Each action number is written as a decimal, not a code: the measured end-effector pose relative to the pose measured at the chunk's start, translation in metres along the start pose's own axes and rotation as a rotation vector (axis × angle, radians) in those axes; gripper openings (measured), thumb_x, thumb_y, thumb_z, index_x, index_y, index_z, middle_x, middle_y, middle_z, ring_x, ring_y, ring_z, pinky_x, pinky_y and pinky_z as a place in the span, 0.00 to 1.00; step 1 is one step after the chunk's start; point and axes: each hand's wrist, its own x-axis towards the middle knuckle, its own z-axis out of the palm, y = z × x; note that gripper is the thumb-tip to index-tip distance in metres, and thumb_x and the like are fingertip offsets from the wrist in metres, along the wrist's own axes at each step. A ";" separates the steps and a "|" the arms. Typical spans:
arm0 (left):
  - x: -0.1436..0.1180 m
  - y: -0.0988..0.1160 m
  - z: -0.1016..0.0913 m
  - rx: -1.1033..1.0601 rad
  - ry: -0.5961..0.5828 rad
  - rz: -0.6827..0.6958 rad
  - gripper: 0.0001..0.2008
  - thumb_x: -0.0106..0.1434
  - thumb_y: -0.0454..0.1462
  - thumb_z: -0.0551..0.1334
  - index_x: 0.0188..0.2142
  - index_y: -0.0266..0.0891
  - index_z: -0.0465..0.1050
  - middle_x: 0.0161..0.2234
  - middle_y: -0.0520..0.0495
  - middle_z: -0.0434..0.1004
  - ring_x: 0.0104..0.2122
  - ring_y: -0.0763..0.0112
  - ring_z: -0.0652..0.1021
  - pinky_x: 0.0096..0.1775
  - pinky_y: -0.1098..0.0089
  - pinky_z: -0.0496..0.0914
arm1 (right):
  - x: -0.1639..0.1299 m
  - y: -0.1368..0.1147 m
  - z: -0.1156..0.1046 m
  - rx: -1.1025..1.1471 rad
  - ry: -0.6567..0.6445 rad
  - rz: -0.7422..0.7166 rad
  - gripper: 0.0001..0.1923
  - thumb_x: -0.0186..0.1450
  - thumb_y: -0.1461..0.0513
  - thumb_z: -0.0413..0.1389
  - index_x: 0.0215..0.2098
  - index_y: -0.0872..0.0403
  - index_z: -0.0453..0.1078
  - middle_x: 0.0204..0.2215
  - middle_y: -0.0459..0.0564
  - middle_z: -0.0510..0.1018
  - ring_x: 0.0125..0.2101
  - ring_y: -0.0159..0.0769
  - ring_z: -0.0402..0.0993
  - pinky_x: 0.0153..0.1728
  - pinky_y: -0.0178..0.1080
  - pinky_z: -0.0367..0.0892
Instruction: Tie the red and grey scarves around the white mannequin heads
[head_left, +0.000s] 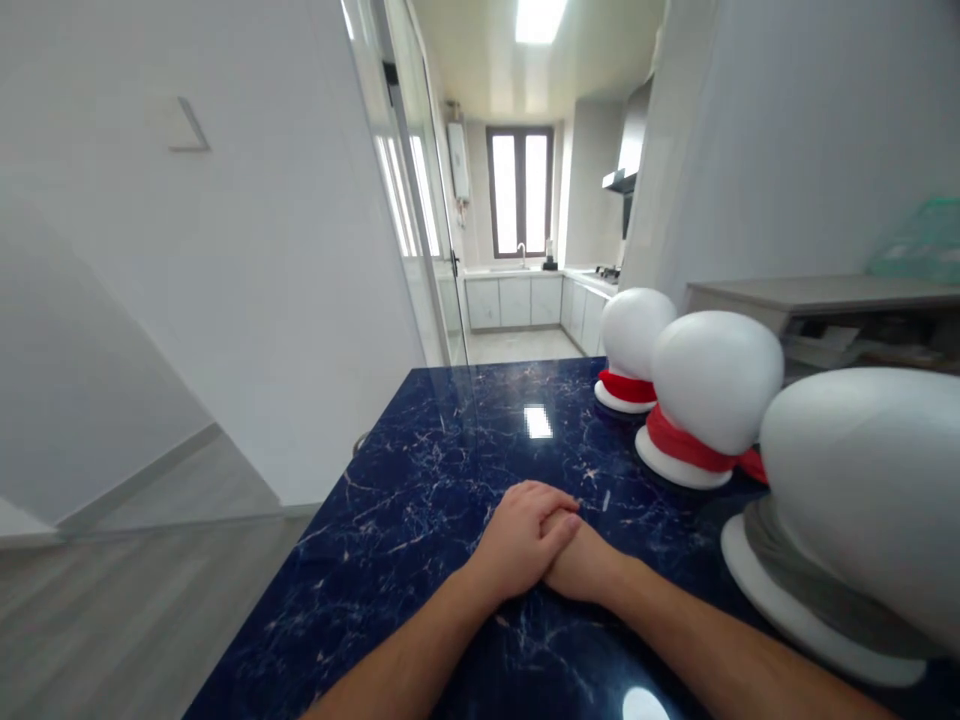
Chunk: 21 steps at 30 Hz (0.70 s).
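My left hand (517, 535) lies over my right hand (581, 560), with its fingers bent round the back of it. Both rest together on a dark blue marbled table (397, 490). Most of my right hand's fingers are hidden beneath the left. To the right stand three white display heads: a far one (637, 325), a middle one (716, 375) and a near one (862, 470). Red cloth (686, 440) wraps the neck of the middle head, and the far head has a red band (626, 387) too. Grey cloth (825, 575) circles the near one's neck. Neither hand touches them.
Behind the heads is a shelf unit (817, 290) with a greenish clear object (919, 240) on top. A white wall (225, 250) is at the left. Beyond the table, a glass sliding door (420, 200) stands beside a kitchen with white cabinets (514, 302).
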 end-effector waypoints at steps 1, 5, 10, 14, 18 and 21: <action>0.000 0.000 -0.001 -0.003 -0.002 -0.008 0.11 0.71 0.40 0.61 0.49 0.48 0.81 0.51 0.51 0.83 0.54 0.60 0.77 0.61 0.56 0.65 | 0.002 -0.001 -0.001 -0.005 -0.013 -0.004 0.27 0.68 0.69 0.52 0.65 0.57 0.70 0.60 0.59 0.76 0.60 0.48 0.71 0.64 0.51 0.67; 0.000 0.002 -0.002 -0.023 -0.001 -0.029 0.11 0.70 0.39 0.61 0.48 0.49 0.81 0.51 0.53 0.83 0.54 0.61 0.77 0.61 0.57 0.64 | 0.005 -0.004 -0.003 -0.026 -0.037 -0.013 0.25 0.69 0.68 0.51 0.63 0.56 0.71 0.61 0.60 0.75 0.61 0.50 0.70 0.63 0.53 0.67; -0.001 0.003 -0.001 -0.030 0.005 -0.042 0.11 0.70 0.39 0.61 0.48 0.51 0.81 0.50 0.54 0.83 0.54 0.62 0.76 0.62 0.57 0.63 | 0.007 -0.006 -0.006 -0.045 -0.066 -0.003 0.24 0.69 0.68 0.52 0.62 0.56 0.71 0.60 0.59 0.76 0.60 0.51 0.71 0.62 0.53 0.68; -0.002 0.003 -0.001 -0.033 0.005 -0.049 0.11 0.70 0.39 0.61 0.48 0.51 0.81 0.50 0.55 0.83 0.55 0.62 0.76 0.62 0.57 0.63 | 0.009 -0.008 -0.011 -0.042 -0.071 0.001 0.24 0.69 0.67 0.52 0.63 0.56 0.70 0.60 0.60 0.76 0.59 0.50 0.72 0.61 0.52 0.69; -0.001 0.004 -0.002 -0.044 0.005 -0.052 0.10 0.70 0.40 0.61 0.48 0.51 0.81 0.50 0.53 0.83 0.54 0.61 0.76 0.62 0.57 0.63 | 0.009 -0.010 -0.014 -0.026 -0.062 0.007 0.23 0.70 0.68 0.51 0.62 0.58 0.71 0.59 0.60 0.76 0.60 0.48 0.70 0.62 0.51 0.68; -0.001 0.005 -0.003 -0.050 -0.001 -0.054 0.11 0.70 0.40 0.61 0.48 0.50 0.81 0.50 0.52 0.83 0.54 0.61 0.76 0.62 0.56 0.62 | 0.009 -0.010 -0.016 -0.014 -0.059 0.005 0.22 0.70 0.68 0.51 0.60 0.58 0.73 0.58 0.60 0.77 0.60 0.47 0.70 0.63 0.49 0.67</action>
